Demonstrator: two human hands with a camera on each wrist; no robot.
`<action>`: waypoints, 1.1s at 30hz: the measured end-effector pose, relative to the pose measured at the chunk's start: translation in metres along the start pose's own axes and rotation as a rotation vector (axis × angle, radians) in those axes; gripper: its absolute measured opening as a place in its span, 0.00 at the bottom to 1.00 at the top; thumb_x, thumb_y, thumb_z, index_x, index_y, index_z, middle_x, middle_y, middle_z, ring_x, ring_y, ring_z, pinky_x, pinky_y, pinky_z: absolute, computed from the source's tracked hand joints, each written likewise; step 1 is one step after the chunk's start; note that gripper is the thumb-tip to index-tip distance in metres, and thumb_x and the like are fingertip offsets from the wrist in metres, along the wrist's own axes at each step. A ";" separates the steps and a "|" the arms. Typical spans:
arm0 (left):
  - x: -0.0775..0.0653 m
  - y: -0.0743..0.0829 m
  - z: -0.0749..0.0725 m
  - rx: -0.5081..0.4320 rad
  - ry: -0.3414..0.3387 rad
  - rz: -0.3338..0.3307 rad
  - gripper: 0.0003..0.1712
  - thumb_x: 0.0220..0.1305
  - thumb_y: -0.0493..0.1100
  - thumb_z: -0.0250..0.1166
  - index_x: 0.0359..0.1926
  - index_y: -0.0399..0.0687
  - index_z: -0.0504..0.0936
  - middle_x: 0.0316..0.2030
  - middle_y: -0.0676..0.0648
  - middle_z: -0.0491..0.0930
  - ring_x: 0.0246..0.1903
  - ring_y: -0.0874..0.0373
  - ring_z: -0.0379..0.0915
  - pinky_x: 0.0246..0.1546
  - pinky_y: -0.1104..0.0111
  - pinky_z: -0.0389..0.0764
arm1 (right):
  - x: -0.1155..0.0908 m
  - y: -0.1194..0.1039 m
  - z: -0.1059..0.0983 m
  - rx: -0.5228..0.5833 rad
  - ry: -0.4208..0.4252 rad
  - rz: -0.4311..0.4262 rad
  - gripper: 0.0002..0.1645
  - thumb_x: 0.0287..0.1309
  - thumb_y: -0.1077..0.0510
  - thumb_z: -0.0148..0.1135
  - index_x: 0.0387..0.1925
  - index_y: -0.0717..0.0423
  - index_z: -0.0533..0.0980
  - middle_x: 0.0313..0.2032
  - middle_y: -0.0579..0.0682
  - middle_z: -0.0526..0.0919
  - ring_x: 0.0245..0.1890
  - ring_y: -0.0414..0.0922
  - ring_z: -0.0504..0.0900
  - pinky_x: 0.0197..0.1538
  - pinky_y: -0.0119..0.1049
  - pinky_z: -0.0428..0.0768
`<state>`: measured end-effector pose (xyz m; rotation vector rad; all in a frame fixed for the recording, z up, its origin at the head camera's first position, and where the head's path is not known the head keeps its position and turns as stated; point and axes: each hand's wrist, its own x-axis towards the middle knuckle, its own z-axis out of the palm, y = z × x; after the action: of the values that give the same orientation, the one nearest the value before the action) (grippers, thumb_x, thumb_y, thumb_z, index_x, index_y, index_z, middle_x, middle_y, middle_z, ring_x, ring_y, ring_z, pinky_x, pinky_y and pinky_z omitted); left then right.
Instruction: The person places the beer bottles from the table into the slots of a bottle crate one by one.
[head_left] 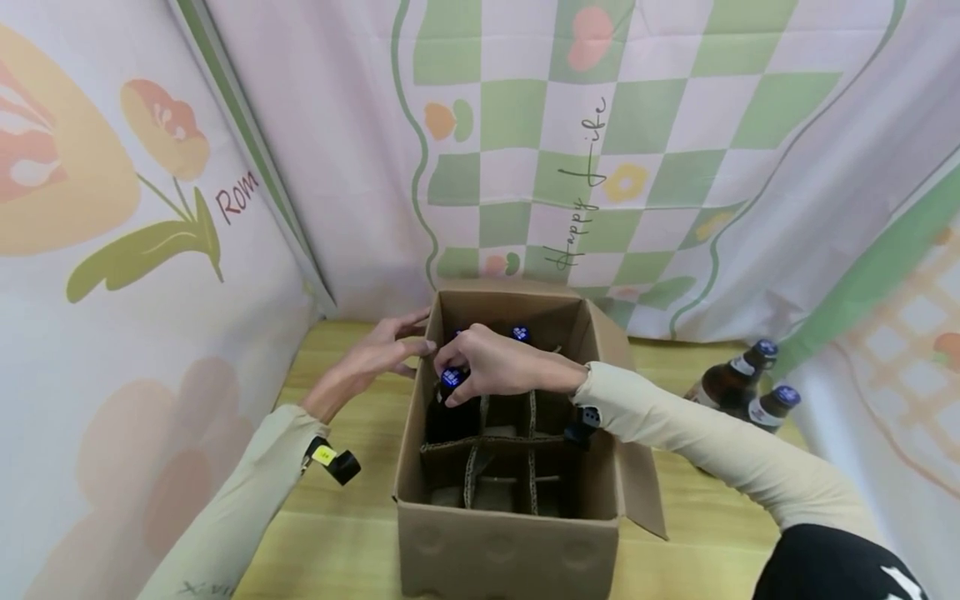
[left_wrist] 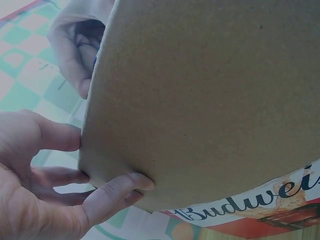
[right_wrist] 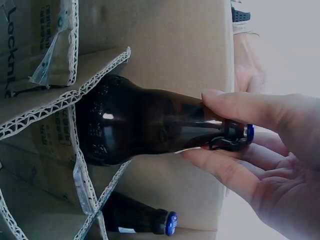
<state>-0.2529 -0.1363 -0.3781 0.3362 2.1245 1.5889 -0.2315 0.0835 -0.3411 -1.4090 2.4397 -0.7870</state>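
A brown beer bottle point(right_wrist: 150, 125) with a blue cap stands in a left-hand compartment of an open cardboard box point(head_left: 510, 546). My right hand point(head_left: 495, 362) holds its neck near the cap between thumb and fingers, as the right wrist view shows. At the box's left wall, towards the back, my left hand point(head_left: 375, 354) rests with fairly straight fingers touching the rim and outer side. Another bottle cap point(head_left: 521, 333) shows in the back row. A further blue cap point(head_left: 459, 332) is mostly hidden behind my right hand.
Cardboard dividers point(head_left: 471, 475) split the box into several compartments, with bare ones towards the front. A side flap point(head_left: 641, 479) hangs outward on the right. Two capped bottles point(head_left: 731, 375) stand on the wooden table point(head_left: 322, 542) at right. Printed curtains point(head_left: 517, 50) hang behind.
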 end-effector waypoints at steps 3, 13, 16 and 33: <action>0.000 0.000 0.000 0.005 0.000 -0.002 0.44 0.75 0.39 0.61 0.84 0.48 0.50 0.79 0.33 0.58 0.66 0.36 0.73 0.53 0.54 0.89 | 0.001 0.001 0.001 -0.005 -0.033 0.015 0.15 0.54 0.60 0.81 0.39 0.62 0.84 0.29 0.44 0.87 0.24 0.29 0.73 0.32 0.23 0.77; 0.000 -0.001 -0.001 -0.013 -0.013 0.004 0.45 0.74 0.39 0.61 0.84 0.48 0.50 0.79 0.34 0.57 0.70 0.36 0.68 0.53 0.55 0.89 | 0.005 0.001 0.011 0.000 -0.083 0.129 0.14 0.53 0.65 0.79 0.40 0.65 0.84 0.26 0.43 0.83 0.22 0.31 0.71 0.29 0.22 0.74; 0.000 -0.001 -0.001 -0.016 -0.006 -0.007 0.45 0.74 0.39 0.62 0.84 0.49 0.51 0.79 0.35 0.56 0.71 0.36 0.67 0.54 0.55 0.89 | 0.005 0.002 0.015 -0.001 -0.094 0.161 0.13 0.53 0.66 0.79 0.39 0.65 0.83 0.24 0.43 0.80 0.21 0.33 0.68 0.28 0.24 0.71; -0.001 -0.001 -0.002 -0.009 -0.010 0.007 0.45 0.73 0.39 0.61 0.84 0.49 0.50 0.80 0.34 0.55 0.70 0.33 0.67 0.54 0.54 0.88 | -0.003 -0.002 0.007 0.031 -0.245 0.294 0.25 0.67 0.61 0.70 0.62 0.66 0.79 0.59 0.60 0.85 0.49 0.44 0.89 0.56 0.36 0.87</action>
<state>-0.2531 -0.1386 -0.3785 0.3480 2.1102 1.5975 -0.2252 0.0833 -0.3463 -1.0320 2.3551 -0.5467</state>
